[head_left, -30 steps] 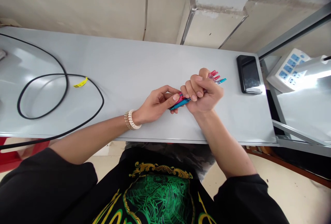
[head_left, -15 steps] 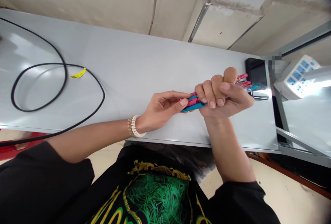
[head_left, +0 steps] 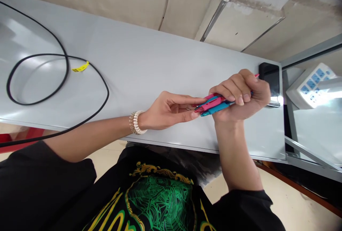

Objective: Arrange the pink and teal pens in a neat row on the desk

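Several pink and blue pens [head_left: 213, 105] form a bundle above the table. My right hand [head_left: 240, 92] is wrapped round their middle, hiding most of their length; one pink end sticks out past its thumb. At the bundle's left end, my left hand [head_left: 171, 110] has its thumb and forefinger against the pen tips, pinching them from both sides. A pale coiled band [head_left: 137, 122] circles my left wrist.
A black cable [head_left: 107, 92] with a yellow tag [head_left: 81, 67] loops over the left of the grey table [head_left: 149, 60]. At the right end lies a black tray-like object [head_left: 269, 78]; beyond it is a white power strip [head_left: 311, 85].
My right hand has shifted right along the pens, so more of their pink and blue left ends shows. Fewer pen ends stick out past its thumb. The view has moved slightly.
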Available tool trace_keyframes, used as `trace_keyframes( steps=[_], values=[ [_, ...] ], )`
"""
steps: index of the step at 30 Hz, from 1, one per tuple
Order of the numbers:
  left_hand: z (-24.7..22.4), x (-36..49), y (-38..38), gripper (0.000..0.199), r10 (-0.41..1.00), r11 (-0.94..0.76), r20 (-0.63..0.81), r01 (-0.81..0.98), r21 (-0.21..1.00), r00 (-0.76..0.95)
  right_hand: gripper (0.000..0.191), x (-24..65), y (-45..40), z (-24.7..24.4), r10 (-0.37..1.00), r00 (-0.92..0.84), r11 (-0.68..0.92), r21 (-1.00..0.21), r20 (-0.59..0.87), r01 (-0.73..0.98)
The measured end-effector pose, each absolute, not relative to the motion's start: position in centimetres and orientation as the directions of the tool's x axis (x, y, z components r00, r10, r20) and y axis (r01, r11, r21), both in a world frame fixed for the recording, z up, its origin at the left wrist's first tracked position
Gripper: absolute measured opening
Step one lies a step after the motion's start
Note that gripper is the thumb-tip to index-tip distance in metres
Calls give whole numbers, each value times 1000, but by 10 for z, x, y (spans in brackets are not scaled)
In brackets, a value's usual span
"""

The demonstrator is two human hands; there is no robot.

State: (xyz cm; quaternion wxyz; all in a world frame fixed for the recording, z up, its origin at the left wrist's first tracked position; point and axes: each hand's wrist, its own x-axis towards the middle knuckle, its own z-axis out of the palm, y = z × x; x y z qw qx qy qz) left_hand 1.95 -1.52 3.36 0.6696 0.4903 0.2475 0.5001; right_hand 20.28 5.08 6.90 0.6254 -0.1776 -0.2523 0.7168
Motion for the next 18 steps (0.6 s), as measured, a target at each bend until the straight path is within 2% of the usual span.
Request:
trace_keyframes(
  steps=[3,5,9,14,18],
  values=[
    [32,18,-11,37,904,-128,252,-343,931,346,60,201,48,69,993,-116,-86,-690,-3,-718],
    [31,15,-8,35,891,-194,292,-290,937,348,63,201,49,66,994,-111,-89,-719,-17,-689],
    [31,10,-6,32,842,-387,412,-142,911,348,64,200,51,63,991,-132,-91,-694,5,-714],
    [28,7,-12,31,815,-526,462,112,843,349,61,199,51,63,987,-158,-106,-695,11,-711],
    [26,6,-15,33,743,-642,563,148,752,363,57,200,51,60,979,-199,-115,-668,51,-735]
  ],
)
